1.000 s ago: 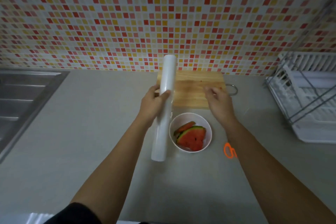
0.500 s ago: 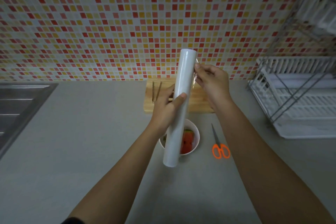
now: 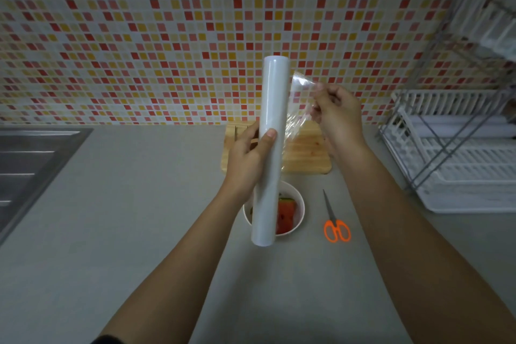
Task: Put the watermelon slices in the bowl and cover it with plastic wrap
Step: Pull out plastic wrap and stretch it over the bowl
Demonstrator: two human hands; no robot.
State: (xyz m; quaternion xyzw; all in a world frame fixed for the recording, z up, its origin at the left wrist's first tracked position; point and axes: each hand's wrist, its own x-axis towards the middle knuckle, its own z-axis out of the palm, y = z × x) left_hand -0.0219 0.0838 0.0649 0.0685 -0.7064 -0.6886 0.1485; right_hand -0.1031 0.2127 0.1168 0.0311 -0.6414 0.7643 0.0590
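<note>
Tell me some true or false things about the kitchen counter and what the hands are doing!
1. The left hand holds the plastic wrap roll upright. True.
2. The right hand holds the scissors. False: its fingers pinch the loose film; the scissors lie on the counter.
3. Watermelon slices are in the white bowl. True.
4. The bowl is already covered with wrap. False: it is uncovered.
5. The cutting board lies in the sink. False: it lies on the counter by the tiled wall.
</note>
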